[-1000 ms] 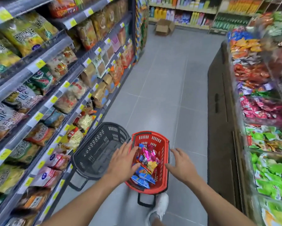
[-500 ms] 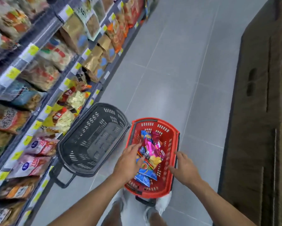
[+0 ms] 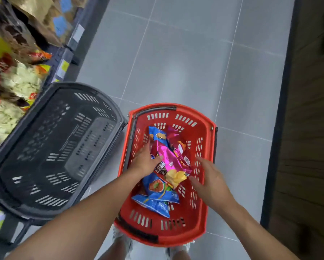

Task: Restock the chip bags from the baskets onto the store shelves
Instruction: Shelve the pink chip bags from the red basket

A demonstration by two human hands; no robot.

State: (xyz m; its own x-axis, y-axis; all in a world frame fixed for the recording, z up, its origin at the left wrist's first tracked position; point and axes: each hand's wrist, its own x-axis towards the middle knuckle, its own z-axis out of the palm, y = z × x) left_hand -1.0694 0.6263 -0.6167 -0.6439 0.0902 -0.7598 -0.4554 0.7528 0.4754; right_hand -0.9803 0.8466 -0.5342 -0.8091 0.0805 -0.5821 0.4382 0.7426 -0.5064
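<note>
A red basket (image 3: 204, 218) sits on the floor right below me and holds several chip bags. A pink bag (image 3: 173, 156) lies on top, with blue bags (image 3: 158, 190) beneath it and another blue bag (image 3: 156, 134) at the far end. My left hand (image 3: 145, 162) is inside the basket at the pink bag's left edge. Its thumb lies on the bag and its fingers stretch out straight alongside. Over the basket's right side, my right hand (image 3: 209, 178) hovers with fingers spread and holds nothing. The snack shelves (image 3: 16, 76) stand at the left.
An empty dark grey basket (image 3: 50, 147) lies tilted against the foot of the left shelves, touching the red basket's left side. A brown wooden display unit (image 3: 307, 128) borders the aisle on the right. Grey floor tiles (image 3: 176, 62) stretch ahead. My shoes show under the red basket.
My view has tipped further down onto the baskets. Both hands have moved from the red basket's rim into it, the left one reaching the pink bag.
</note>
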